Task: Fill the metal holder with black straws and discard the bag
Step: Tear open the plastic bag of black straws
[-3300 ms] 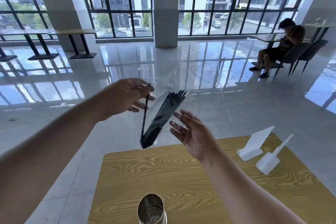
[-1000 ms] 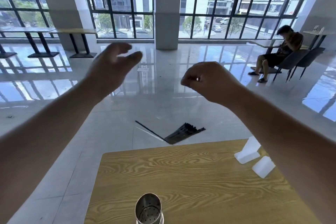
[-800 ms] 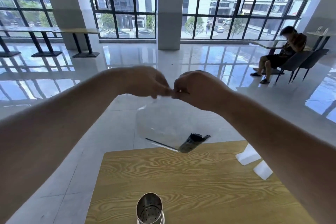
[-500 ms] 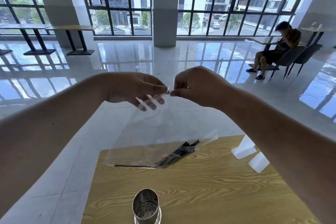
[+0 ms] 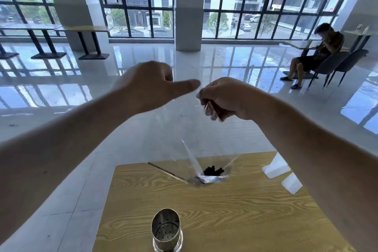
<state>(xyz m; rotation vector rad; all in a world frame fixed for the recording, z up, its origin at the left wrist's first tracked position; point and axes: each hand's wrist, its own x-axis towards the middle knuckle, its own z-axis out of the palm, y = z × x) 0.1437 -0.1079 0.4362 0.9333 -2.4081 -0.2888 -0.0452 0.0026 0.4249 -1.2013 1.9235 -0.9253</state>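
Observation:
The perforated metal holder [image 5: 166, 229] stands empty at the near edge of the wooden table [image 5: 235, 215]. My right hand [image 5: 223, 98] pinches the top of a clear plastic bag [image 5: 184, 129], which hangs down to the table. A bundle of black straws [image 5: 213, 170] sits in the bag's bottom corner, and one loose straw [image 5: 165, 171] lies slanted inside it. My left hand [image 5: 149, 86] is blurred beside the right. Its thumb points straight at the bag's top and its fingers are hidden behind the hand.
Two white plastic sign stands [image 5: 276, 168] [image 5: 291, 183] sit at the table's far right. Beyond the table is a glossy tiled floor. A person sits on a chair [image 5: 319, 53] at the far right. Other tables stand by the windows at the left.
My left hand let go of its pinch and now stretches its thumb toward the bag's top. The bag has swung so that the straw bundle points end-on and rests on the table's far edge.

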